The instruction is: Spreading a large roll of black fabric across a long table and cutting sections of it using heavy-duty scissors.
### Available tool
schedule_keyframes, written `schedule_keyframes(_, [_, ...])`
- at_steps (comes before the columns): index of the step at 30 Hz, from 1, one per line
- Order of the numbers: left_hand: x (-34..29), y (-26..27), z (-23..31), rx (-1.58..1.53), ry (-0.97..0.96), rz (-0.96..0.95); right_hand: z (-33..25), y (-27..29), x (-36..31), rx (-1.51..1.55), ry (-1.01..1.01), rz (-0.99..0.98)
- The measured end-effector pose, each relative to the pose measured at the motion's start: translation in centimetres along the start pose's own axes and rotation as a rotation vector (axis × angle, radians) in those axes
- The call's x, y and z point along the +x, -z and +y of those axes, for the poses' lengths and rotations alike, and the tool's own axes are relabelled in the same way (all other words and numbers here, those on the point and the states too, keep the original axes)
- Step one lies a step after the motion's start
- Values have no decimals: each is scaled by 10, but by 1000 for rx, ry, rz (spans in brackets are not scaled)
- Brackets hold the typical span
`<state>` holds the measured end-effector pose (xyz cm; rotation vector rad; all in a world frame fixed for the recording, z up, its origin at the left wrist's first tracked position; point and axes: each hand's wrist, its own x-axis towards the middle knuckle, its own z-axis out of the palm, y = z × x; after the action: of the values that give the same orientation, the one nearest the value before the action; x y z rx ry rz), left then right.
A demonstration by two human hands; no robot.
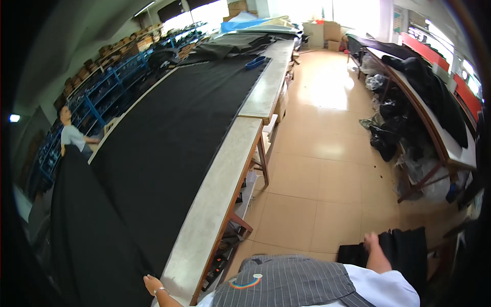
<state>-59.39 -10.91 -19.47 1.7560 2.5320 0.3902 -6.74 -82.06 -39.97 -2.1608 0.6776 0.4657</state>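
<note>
A long black cloth (169, 133) is spread along the white cutting table (220, 194); part of it is lifted in a raised fold at the near left. My left hand (152, 283) grips the cloth's near edge at the table's front corner. My right hand (372, 241) hangs down at my right side, above a pile of black fabric (404, 248) on the floor; its fingers are too blurred to read. Across the table at the far left another person (71, 134) holds the cloth's other edge.
Blue shelving (102, 87) with stock lines the left wall. A second table (434, 123) on the right carries dark garments, with bags and fabric heaps beneath. A tan tiled aisle (327, 169) runs between the tables. Boxes stand at the far end.
</note>
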Motion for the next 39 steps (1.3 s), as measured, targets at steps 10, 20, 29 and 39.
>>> schedule_keyframes(10, [-21, -11, 242, -468, -211, 345, -402, -97, 121, 122, 567, -293])
schedule_keyframes(20, [-24, -22, 545, -486, -142, 283, -224, -80, 210, -405, -102, -344])
schedule_keyframes(29, [-76, -109, 787, -785, -433, 363, -329, -9, 343, -536, -68, -238])
schedule_keyframes(39, [-207, -94, 1096, -1126, -623, 213, -681, -73, 678, -663, 616, -88])
